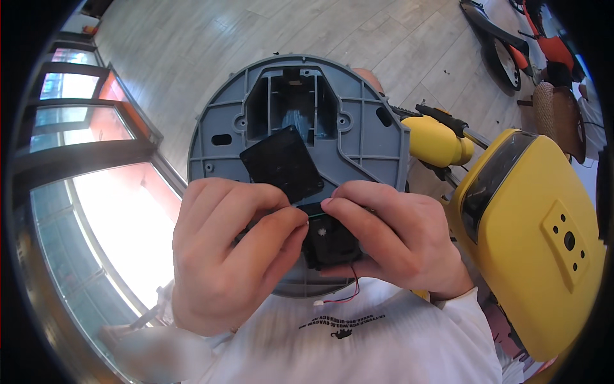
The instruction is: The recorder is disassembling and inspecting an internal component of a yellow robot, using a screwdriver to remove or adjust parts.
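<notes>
Over a grey round plastic base [374,160], my two hands work close together on a small black motor box [332,246]. A white toothed shaft [322,232] shows on the box's face, and a thin green edge runs along its top. My right hand [400,237] grips the box from the right, with the thumb below and fingers above. At its upper left edge, my left hand [233,246] is closed in a pinch. A thin red and dark cable [352,291] with a white plug [318,303] hangs below. A flat black square cover [283,164] lies on the base, just beyond my fingers.
The base has a deep recess [294,105] at its far side. To the right stand a yellow shell with a dark window [566,211] and a yellow rounded part [435,139] by black bars. A brown woven seat [556,115] is farther right. Glass doors [96,224] line the left.
</notes>
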### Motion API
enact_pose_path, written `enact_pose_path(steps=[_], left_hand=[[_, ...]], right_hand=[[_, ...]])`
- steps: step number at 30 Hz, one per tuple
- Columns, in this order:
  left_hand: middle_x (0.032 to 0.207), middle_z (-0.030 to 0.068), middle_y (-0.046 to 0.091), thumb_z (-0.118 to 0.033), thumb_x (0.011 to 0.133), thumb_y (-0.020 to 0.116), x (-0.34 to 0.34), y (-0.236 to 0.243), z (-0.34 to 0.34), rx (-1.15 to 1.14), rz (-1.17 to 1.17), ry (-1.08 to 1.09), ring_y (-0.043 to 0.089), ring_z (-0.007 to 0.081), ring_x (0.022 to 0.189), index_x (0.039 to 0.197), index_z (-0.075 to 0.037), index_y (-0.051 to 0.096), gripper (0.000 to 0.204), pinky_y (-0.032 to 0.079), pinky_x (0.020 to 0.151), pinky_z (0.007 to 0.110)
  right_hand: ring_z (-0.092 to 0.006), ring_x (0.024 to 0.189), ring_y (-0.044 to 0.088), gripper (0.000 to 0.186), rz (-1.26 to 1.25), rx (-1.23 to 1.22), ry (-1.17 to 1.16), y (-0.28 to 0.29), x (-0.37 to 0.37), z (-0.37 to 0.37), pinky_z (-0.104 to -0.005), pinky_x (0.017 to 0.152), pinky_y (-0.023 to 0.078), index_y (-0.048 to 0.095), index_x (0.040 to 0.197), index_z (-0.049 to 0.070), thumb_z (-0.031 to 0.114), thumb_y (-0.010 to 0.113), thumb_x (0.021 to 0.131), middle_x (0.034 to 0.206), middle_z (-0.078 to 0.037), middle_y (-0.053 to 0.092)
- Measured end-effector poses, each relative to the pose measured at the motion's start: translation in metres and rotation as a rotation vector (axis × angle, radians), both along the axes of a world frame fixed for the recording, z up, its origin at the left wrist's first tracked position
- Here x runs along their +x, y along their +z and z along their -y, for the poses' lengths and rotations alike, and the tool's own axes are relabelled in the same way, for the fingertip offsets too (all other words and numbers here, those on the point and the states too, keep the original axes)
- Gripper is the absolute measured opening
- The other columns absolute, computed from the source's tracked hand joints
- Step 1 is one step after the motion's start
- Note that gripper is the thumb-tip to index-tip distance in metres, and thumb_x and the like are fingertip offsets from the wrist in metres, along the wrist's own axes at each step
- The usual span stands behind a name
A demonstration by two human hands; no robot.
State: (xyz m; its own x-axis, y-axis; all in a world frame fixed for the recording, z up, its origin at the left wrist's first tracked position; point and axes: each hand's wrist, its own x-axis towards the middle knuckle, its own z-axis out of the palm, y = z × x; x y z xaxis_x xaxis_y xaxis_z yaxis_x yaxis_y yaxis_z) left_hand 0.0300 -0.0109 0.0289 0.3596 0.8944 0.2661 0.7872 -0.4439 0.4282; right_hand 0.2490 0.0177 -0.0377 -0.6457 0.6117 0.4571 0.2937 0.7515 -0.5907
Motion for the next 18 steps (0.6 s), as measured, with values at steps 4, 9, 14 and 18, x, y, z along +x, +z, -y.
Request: enact_pose_path(steps=[4,9,14,18], left_hand=[[0.086,0.0085,0.063,0.0,0.056,0.079,0.003,0.003,0.005,-0.006,-0.102,0.019,0.058,0.0255,0.077,0.086,0.0,0.07,0.031,0.044,0.064,0.035],[0.089,0.0133,0.062,-0.002,0.056,0.072,0.004,-0.003,0.007,0.109,-0.245,-0.057,0.059,0.0267,0.076,0.091,0.007,0.069,0.036,0.045,0.062,0.035],[0.09,0.0148,0.06,-0.003,0.055,0.07,0.011,-0.011,0.014,0.205,-0.342,-0.013,0.058,0.0272,0.075,0.091,0.008,0.067,0.037,0.046,0.062,0.036],[0.091,0.0145,0.059,-0.003,0.056,0.069,0.011,-0.017,0.016,0.193,-0.305,-0.002,0.057,0.0271,0.075,0.091,0.008,0.066,0.036,0.046,0.062,0.035]], right_hand=[[-0.0194,0.062,0.061,0.06,-0.018,-0.036,0.017,0.003,0.005,-0.002,-0.0284,0.053,0.049,0.062,0.118,-0.005,0.027,0.079,0.069,0.115,-0.015,0.061],[-0.0199,0.064,0.063,0.064,-0.015,-0.071,0.016,0.004,0.004,-0.003,-0.0284,0.053,0.05,0.061,0.118,-0.005,0.024,0.081,0.064,0.114,-0.015,0.061],[-0.0199,0.063,0.063,0.065,0.026,-0.067,0.012,0.005,0.002,-0.001,-0.0288,0.054,0.05,0.061,0.118,-0.005,0.024,0.081,0.063,0.115,-0.015,0.06],[-0.0209,0.064,0.063,0.064,0.023,-0.072,0.025,0.006,0.003,-0.002,-0.0294,0.055,0.051,0.061,0.117,-0.004,0.024,0.081,0.064,0.115,-0.015,0.06]])
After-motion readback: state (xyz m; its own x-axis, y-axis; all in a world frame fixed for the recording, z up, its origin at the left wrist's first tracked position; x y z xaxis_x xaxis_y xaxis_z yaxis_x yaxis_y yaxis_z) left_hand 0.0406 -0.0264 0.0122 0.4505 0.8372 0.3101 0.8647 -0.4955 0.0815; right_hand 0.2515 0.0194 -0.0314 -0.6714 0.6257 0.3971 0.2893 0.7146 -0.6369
